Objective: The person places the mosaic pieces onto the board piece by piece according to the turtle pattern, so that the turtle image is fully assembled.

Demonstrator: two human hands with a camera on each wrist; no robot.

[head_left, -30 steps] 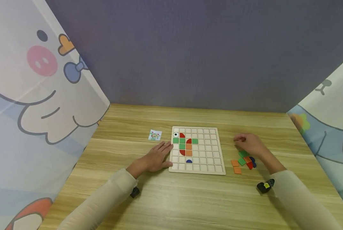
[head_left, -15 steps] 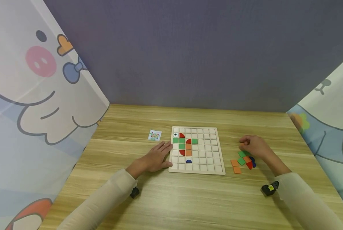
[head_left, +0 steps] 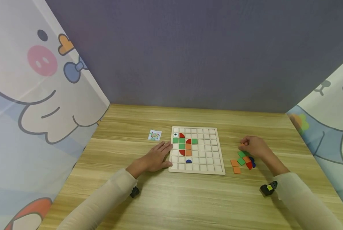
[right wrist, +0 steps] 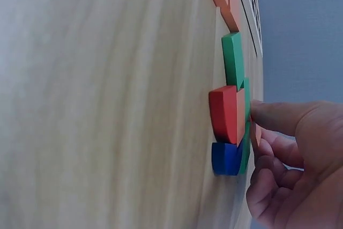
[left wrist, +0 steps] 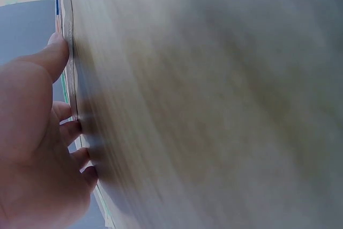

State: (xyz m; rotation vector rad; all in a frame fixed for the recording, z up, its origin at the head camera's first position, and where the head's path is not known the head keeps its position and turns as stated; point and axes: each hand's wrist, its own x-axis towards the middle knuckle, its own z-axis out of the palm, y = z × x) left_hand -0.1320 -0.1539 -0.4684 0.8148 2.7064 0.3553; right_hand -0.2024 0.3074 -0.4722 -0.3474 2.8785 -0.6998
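Note:
My left hand (head_left: 154, 158) lies with fingers spread at the left edge of a wooden grid board (head_left: 207, 159). In the left wrist view, its thumb and fingertips touch the board's side. On the board sit green squares (head_left: 182, 146), red quarter-round pieces (head_left: 182, 152), orange squares (head_left: 188, 153), a blue half-round piece (head_left: 189, 161) and a white eye tile (head_left: 175, 134). My right hand (head_left: 255, 147) pinches an orange tile (right wrist: 257, 134) between thumb and fingers, just beyond a loose group of tiles. The fingers partly hide that tile.
The loose group right of the board holds green tiles (head_left: 241, 161), an orange tile (head_left: 247, 159), a red piece (head_left: 249, 165), blue pieces (head_left: 253, 165) and two separate orange squares (head_left: 237, 170). A small picture card (head_left: 155, 135) lies left of the board. A grey wall (head_left: 200, 64) stands behind the table.
My right hand has shifted a little to the right and nearer the loose tiles, and an orange tile now shows at its fingertips. The left hand has stayed in place.

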